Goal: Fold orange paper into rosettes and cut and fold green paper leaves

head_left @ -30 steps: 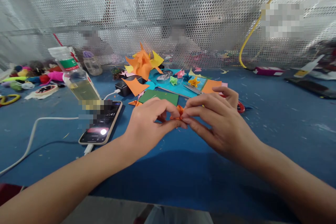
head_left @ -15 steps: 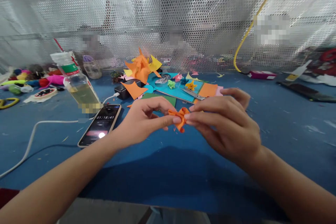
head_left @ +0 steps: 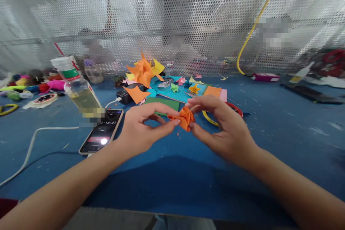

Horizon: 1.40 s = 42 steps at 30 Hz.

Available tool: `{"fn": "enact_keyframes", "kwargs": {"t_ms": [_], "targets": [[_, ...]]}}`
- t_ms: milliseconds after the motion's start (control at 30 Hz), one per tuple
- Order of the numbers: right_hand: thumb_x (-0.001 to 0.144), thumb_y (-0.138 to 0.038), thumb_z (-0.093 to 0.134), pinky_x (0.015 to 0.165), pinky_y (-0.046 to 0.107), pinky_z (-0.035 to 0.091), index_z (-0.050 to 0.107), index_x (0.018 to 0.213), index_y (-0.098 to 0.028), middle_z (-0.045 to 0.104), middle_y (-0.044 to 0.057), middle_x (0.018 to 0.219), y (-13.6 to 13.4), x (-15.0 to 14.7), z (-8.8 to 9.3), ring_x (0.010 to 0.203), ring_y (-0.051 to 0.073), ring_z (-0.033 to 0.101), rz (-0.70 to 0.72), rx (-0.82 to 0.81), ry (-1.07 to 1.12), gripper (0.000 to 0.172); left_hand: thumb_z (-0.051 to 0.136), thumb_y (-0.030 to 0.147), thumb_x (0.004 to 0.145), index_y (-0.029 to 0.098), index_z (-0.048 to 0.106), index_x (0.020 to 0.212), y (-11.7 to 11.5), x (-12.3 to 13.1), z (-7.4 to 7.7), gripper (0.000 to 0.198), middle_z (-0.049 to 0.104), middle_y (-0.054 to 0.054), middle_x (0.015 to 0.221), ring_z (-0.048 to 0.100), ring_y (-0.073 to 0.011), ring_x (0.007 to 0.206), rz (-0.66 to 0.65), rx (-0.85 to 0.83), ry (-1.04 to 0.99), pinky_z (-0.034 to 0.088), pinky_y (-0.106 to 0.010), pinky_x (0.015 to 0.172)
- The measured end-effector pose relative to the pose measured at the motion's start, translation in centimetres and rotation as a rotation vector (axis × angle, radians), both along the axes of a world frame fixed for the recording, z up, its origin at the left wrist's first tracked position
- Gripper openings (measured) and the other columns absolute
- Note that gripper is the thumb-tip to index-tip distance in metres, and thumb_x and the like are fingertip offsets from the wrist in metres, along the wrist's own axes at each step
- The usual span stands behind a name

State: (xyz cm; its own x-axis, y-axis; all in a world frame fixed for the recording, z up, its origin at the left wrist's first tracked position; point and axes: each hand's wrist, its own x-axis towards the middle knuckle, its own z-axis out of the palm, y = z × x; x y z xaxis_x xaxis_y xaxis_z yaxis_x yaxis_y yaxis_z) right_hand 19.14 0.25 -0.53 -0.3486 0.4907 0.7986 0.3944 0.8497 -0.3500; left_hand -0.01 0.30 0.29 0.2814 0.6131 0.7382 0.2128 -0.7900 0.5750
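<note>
A small folded orange paper flower (head_left: 185, 118) with curled petals is held above the blue table, between my two hands. My left hand (head_left: 148, 125) pinches its left petal between thumb and fingers. On the other side my right hand (head_left: 223, 125) has its thumb against the lower right of the flower and its fingers bent over the top. Behind my right hand lie scissors with red and yellow handles (head_left: 210, 119), partly covered by it. Finished-looking paper flowers, one green (head_left: 174, 87) and one yellow (head_left: 194, 88), rest on blue paper behind.
A phone (head_left: 102, 133) with a white cable lies left, beside a tilted-looking bottle (head_left: 81, 90). Orange paper scraps (head_left: 144, 72), a black box (head_left: 126, 96) and green paper (head_left: 164, 105) are farther back. A perforated metal screen (head_left: 151, 14) stands behind the table.
My right hand has turned and its fingers have opened out around the flower, baring the scissors' handles. The flower has tipped, showing more of its petals. The view has shifted slightly.
</note>
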Motion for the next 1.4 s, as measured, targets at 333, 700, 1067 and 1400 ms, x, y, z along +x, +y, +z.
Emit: {"fn": "enact_keyframes", "kwargs": {"t_ms": [333, 700, 1067, 1400], "targets": [[0.079, -0.016, 0.059, 0.069, 0.029, 0.055, 0.054, 0.107, -0.023, 0.065, 0.002, 0.092, -0.15, -0.27, -0.04, 0.075, 0.015, 0.062, -0.031, -0.028, 0.038, 0.029, 0.062, 0.008, 0.075, 0.025, 0.064, 0.100, -0.55, 0.12, -0.03, 0.030, 0.072, 0.000, 0.091, 0.068, -0.0123, 0.076, -0.011, 0.016, 0.065, 0.056, -0.020, 0.061], [0.080, -0.012, 0.058, 0.072, 0.035, 0.053, 0.059, 0.095, -0.026, 0.060, 0.004, 0.093, -0.26, -0.02, 0.54, 0.084, 0.017, 0.061, -0.040, 0.140, -0.012, 0.020, 0.059, 0.010, 0.079, 0.022, 0.065, 0.095, -0.63, 0.30, 0.23, 0.021, 0.071, -0.002, 0.089, 0.066, -0.0110, 0.068, -0.052, -0.065, 0.063, 0.055, -0.020, 0.056], [0.080, -0.015, 0.062, 0.070, 0.031, 0.054, 0.062, 0.083, -0.024, 0.064, 0.002, 0.086, -0.22, -0.04, 0.65, 0.077, 0.015, 0.063, -0.035, 0.159, -0.022, 0.010, 0.062, 0.013, 0.077, 0.020, 0.064, 0.088, -0.63, 0.54, 0.37, 0.013, 0.069, -0.002, 0.082, 0.065, -0.0116, 0.069, -0.078, -0.127, 0.058, 0.054, -0.020, 0.058], [0.079, -0.009, 0.061, 0.072, 0.027, 0.055, 0.064, 0.084, -0.022, 0.066, 0.004, 0.086, -0.43, 0.22, 0.36, 0.077, 0.014, 0.064, -0.026, 0.203, -0.055, 0.014, 0.063, 0.011, 0.074, 0.020, 0.061, 0.086, -0.55, 0.48, -0.07, 0.015, 0.067, 0.001, 0.080, 0.064, -0.0102, 0.070, -0.080, -0.083, 0.089, 0.055, -0.019, 0.060]]}}
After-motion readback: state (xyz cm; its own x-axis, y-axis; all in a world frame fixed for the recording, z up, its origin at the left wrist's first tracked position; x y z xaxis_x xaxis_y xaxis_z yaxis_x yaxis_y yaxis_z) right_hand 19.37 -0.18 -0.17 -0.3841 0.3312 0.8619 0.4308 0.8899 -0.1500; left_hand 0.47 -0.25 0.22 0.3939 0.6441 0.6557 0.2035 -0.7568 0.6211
